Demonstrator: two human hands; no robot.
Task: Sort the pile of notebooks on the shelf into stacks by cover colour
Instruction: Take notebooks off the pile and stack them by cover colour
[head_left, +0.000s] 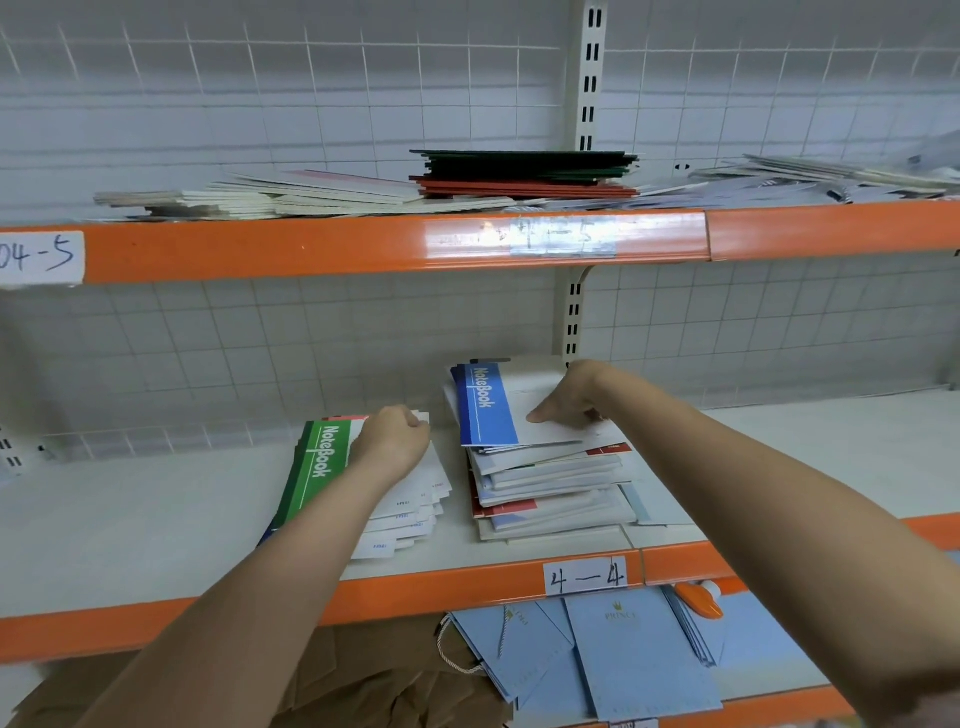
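Two heaps of notebooks lie on the middle shelf (156, 519). The left stack (415, 514) has a green-striped notebook (319, 467) on top. My left hand (395, 441) rests on it with fingers curled at the far edge; whether they grip the cover is hidden. The right pile (550, 493) is messy, mixing blue and red covers. A blue-striped notebook (485, 405) lies on top of it, and my right hand (571, 397) holds its white part, thumb on top and fingers curled over the far side.
The upper shelf carries white notebooks (249, 200), a dark green and red stack (524, 174) and loose papers (831, 179). Below are light blue paper bags (623, 654) and brown paper (363, 686). Orange shelf lips bear labels, one reading 4-4 (587, 576).
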